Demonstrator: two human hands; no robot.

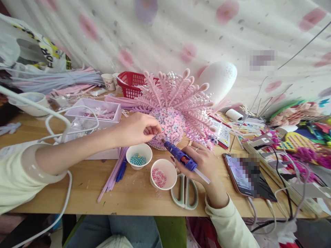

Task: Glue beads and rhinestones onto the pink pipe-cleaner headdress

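A blue hot glue gun (179, 155) is in my right hand (200, 160), its nozzle pointing up and left at a ball covered in pink and lilac flowers (169, 122). A pale glue stick juts from its back end. My left hand (147, 127) is at the ball's left side with fingertips pinched together; whatever they hold is too small to make out. Pink feathery pipe-cleaner fronds (176, 89) fan out above the ball. Just in front stand a paper cup of teal beads (139, 156) and a paper cup of pink beads (163, 174).
Grey-handled scissors (184, 193) lie near the front edge. Lilac pipe cleaners (111, 179) and blue pens (121, 170) lie left of the cups. A phone (239, 175) with cables is at right. Behind are a red basket (129, 84), a lilac box (94, 110) and a white balloon-like form (219, 79).
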